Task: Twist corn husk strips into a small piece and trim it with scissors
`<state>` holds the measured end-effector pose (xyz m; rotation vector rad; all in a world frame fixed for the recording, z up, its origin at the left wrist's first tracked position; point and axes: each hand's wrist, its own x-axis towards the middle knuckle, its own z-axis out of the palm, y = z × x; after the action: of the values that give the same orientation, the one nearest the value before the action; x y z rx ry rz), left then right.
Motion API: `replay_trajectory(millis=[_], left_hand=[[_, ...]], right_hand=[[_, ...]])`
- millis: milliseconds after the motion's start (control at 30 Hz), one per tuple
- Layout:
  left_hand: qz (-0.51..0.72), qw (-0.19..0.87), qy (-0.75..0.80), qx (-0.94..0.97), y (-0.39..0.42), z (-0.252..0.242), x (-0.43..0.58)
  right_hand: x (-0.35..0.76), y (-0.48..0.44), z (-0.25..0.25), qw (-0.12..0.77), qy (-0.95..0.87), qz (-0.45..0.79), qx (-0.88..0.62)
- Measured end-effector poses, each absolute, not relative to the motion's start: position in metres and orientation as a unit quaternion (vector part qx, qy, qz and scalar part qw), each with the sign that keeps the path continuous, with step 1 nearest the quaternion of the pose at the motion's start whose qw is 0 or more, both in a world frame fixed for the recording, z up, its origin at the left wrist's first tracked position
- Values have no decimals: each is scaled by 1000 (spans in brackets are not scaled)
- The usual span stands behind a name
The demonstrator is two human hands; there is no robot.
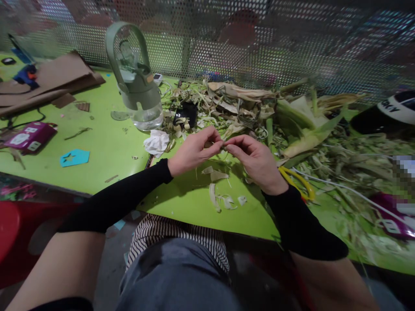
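One small scrap [223,146] sits between the fingertips of left grip [195,151] and right grip [258,162], both pinched onto it.

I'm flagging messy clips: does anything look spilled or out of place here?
Yes: husks and loose scraps lie strewn over the table, some partly covering a shiny black slab, so it looks messy. A crumpled tissue beside the water bottle looks like litter.

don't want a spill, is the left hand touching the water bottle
Apart. The head view shows a plain gap between the left hand and the water bottle, with pale scraps lying between them.
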<state>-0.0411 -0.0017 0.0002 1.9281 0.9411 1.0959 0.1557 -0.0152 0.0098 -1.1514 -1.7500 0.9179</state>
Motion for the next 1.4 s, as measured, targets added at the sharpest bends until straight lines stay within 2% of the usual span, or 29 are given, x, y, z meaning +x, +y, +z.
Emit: replay_trajectory(millis=[267, 500, 567, 633, 733, 833, 933, 1100, 1267, 1400], left_hand=[[447, 349, 366, 738, -2, 3, -46], [443, 333, 396, 732, 6, 6, -50], [406, 321, 399, 757, 9, 7, -51], [355, 333, 388, 783, 10, 9, -52], [301, 383, 342, 804, 7, 11, -50], [300, 475, 299, 771, 0, 14, -46], [337, 601, 293, 663, -6, 16, -43], [358, 714, 321, 509, -7, 15, -40], [319, 741, 311, 502, -7, 17, -40], [298, 750, 304, 506, -11, 24, -40]], right_hand=[[161, -19, 24, 324, -820, 169, -441], [165, -15, 25, 280, -819, 253, -432], [166, -15, 25, 300, -795, 290, -440], [167, -17, 26, 364, -749, 328, -446], [164, -19, 25, 428, -664, 434, -434], [160, -21, 24, 430, -600, 530, -418], [156, -23, 23, 434, -578, 572, -389], [155, -25, 19, 417, -637, 523, -384], [163, -24, 19, 412, -695, 437, -394], [166, -25, 25, 405, -708, 420, -398]])
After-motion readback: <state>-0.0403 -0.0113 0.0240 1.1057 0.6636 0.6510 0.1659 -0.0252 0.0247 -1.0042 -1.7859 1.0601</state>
